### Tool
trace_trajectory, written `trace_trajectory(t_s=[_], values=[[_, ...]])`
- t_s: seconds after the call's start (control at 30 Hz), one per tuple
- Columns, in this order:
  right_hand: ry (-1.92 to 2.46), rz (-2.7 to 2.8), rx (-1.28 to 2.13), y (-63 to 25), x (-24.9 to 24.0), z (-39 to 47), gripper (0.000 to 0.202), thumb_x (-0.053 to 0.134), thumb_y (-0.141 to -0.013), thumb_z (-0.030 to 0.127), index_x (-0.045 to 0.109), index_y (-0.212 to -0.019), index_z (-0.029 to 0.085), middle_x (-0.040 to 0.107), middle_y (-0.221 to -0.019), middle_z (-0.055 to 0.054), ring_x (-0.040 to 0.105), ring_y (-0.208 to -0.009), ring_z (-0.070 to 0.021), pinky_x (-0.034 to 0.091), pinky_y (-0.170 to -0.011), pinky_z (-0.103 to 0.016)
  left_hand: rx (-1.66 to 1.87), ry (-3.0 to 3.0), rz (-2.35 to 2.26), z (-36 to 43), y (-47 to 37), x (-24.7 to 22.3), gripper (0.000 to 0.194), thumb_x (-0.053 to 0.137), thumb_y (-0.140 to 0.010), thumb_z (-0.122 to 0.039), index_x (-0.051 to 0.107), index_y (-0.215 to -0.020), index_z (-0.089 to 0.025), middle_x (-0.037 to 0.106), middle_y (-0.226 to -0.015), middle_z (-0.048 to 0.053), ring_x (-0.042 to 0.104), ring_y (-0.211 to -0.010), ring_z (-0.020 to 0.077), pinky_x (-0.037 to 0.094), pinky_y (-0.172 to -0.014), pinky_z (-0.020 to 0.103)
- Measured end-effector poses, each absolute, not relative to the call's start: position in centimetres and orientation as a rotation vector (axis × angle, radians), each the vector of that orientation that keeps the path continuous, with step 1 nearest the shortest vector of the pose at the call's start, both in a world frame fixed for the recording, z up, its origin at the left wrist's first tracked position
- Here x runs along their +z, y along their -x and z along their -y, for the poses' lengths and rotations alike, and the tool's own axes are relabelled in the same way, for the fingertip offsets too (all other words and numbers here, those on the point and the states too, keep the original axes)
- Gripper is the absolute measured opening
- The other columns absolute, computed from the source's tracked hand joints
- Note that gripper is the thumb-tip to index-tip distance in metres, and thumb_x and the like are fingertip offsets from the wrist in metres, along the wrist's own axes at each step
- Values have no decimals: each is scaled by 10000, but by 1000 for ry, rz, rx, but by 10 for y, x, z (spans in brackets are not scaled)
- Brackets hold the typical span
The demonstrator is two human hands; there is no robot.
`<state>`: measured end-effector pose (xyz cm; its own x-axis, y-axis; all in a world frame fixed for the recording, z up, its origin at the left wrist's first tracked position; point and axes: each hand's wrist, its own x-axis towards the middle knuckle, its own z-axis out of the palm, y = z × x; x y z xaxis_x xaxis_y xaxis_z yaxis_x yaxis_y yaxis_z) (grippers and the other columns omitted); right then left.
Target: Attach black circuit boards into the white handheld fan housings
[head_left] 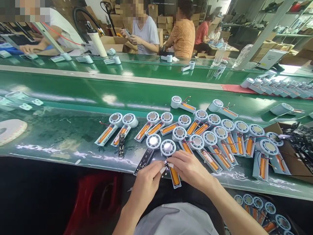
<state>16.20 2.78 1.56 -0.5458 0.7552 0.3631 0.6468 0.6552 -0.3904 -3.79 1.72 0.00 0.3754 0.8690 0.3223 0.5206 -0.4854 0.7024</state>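
Observation:
Both hands meet over a pale blue handheld fan at the bench's near edge; its round head points away and its handle lies open with an orange battery inside. My left hand and my right hand are closed, fingertips pinched together just below the fan head. What they pinch is small and mostly hidden, perhaps wire ends. White wraps show on the thumbs. Left of this fan lies another fan with a black circuit board over its handle. A second board rests farther left.
Several open fans with batteries and loose red wires crowd the bench to the right. A cardboard box of dark parts stands at far right. Behind runs a green conveyor carrying more fans. Co-workers sit beyond it. A red chair is below left.

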Motion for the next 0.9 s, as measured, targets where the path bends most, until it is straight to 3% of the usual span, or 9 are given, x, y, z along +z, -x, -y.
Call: trace_trajectory(t_s=[0.27, 0.4, 0.53, 0.63, 0.73, 0.8, 0.9], values=[[1253, 2411, 305, -157, 53, -8, 334, 423, -941, 28, 599, -1171, 194, 643, -983, -78, 611, -780, -192, 475, -618, -287, 865, -1964, -1290, -15, 39, 6, 300, 461, -977, -197, 713, -1138, -227, 799, -1081, 60, 767, -975, 220, 616, -838, 306], [1176, 2553, 229, -148, 49, 1, 265, 441, -950, 54, 617, -1084, 199, 621, -1022, -84, 592, -756, -191, 476, -605, -290, 800, -1867, -1317, -13, 41, 8, 315, 447, -1001, -267, 718, -1154, -219, 801, -1094, 70, 774, -958, 228, 624, -817, 317], [1183, 2526, 138, -143, 28, -5, 238, 443, -969, 65, 634, -917, 198, 611, -927, -69, 565, -708, -185, 463, -570, -281, 831, -1880, -1377, -12, 41, 2, 315, 449, -994, -275, 708, -1160, -209, 799, -1096, 91, 774, -974, 250, 627, -833, 349], [1105, 2334, 311, -144, 18, -10, 284, 425, -976, 54, 667, -972, 202, 666, -996, -81, 625, -789, -186, 512, -629, -282, 869, -1897, -1378, -9, 39, 0, 316, 428, -990, -240, 648, -1214, -206, 788, -1118, 102, 773, -966, 239, 626, -806, 331], [1089, 2011, 664, -146, 13, -10, 252, 479, -992, 103, 680, -1091, 219, 723, -1039, -66, 687, -871, -171, 564, -749, -276, 902, -1885, -1392, -4, 36, 0, 347, 401, -993, -204, 564, -1299, -216, 783, -1102, 89, 776, -822, 193, 619, -713, 278], [1161, 1826, 818, -145, 10, -9, 183, 549, -980, 150, 677, -1094, 214, 745, -926, -36, 696, -768, -151, 569, -697, -247, 931, -1895, -1406, 0, 33, 2, 347, 390, -989, -187, 581, -1275, -228, 781, -1089, 79, 767, -776, 185, 612, -696, 270], [1247, 1759, 792, -142, 5, -6, 78, 601, -965, 195, 675, -985, 208, 730, -813, -15, 659, -654, -138, 544, -607, -231, 941, -1878, -1419, 5, 29, 7, 301, 410, -975, -187, 650, -1151, -231, 784, -1029, 77, 764, -825, 207, 606, -727, 281]])
